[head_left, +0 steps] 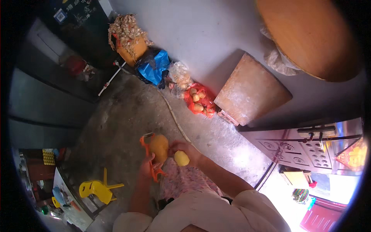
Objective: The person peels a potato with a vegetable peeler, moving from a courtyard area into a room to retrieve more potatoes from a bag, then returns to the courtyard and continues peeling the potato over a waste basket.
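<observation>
- Hold the pale potato [181, 158] firmly in the right hand [186, 148], just to the right of the rounded tan thing [159, 146] and over the patterned cloth [183, 178] on the lap; pale and smooth on the visible side, so probably slippery.
- Right grip: closed about the potato from behind, by the look of it, with fingers mostly hidden; cannot tell how hard pressed.
- Left grip: fingers of the left hand [148, 163] wrapped around the lower part of the orange tool [144, 144], close against the tan thing.
- Cannot tell the exact kind of tool, nor the sharpness of the grey piece [148, 135] at the far end; best treated as sharp.
- Point that end away from body and wrist, with right fingers out of line with any edge.
- Turn the potato in the palm with short, steady moves rather than twisting the tool.
- Work low, close over the lap, to keep a slipped potato off the grey floor [127, 112] and the hose [172, 112] beyond.
- Leave alone the red bag [207, 94] of tan roots by the wall, well apart from both hands.
</observation>
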Motion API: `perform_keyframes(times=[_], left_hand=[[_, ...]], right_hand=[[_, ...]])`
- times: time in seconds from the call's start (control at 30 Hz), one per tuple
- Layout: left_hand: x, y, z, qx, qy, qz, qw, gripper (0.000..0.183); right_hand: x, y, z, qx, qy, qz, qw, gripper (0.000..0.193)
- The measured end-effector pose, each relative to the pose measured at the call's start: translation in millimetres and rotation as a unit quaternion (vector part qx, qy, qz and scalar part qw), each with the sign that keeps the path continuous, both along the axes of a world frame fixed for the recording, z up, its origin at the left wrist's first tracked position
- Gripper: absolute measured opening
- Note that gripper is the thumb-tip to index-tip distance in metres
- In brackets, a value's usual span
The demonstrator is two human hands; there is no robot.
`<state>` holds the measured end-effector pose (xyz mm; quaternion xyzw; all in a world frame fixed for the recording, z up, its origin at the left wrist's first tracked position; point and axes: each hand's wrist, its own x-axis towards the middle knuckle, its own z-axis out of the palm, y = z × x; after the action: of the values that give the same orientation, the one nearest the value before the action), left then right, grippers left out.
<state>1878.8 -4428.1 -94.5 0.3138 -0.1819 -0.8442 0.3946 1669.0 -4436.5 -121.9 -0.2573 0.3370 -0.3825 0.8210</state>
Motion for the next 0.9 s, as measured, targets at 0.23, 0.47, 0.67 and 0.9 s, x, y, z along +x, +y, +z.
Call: perform_keyframes(times=[0.23, 0.47, 0.67, 0.9], left_hand=[[-31.6, -90.4, -15.3, 0.137, 0.068, -0.06, 0.986, 0.038], [-61.5, -179.1, -66.3, 0.117, -0.006, -0.214, 0.97, 0.05], [-76.6, -228.7, -118.0, 0.101, -0.074, -0.331, 0.935, 0.076], [-113.5, -261.4, -232.0, 0.078, -0.084, -0.339, 0.934, 0.072]], right_hand=[[-25.1, -23.8, -4.7, -0.347, 0.275, -0.047, 0.895, 0.029], [-28.1, -48.7, -53.1, -0.04, 0.193, -0.171, 0.965, 0.028], [-20.0, -85.1, -89.3, 0.047, 0.138, -0.27, 0.952, 0.031], [-14.1, -77.3, -244.2, 0.117, 0.019, -0.351, 0.929, 0.036]])
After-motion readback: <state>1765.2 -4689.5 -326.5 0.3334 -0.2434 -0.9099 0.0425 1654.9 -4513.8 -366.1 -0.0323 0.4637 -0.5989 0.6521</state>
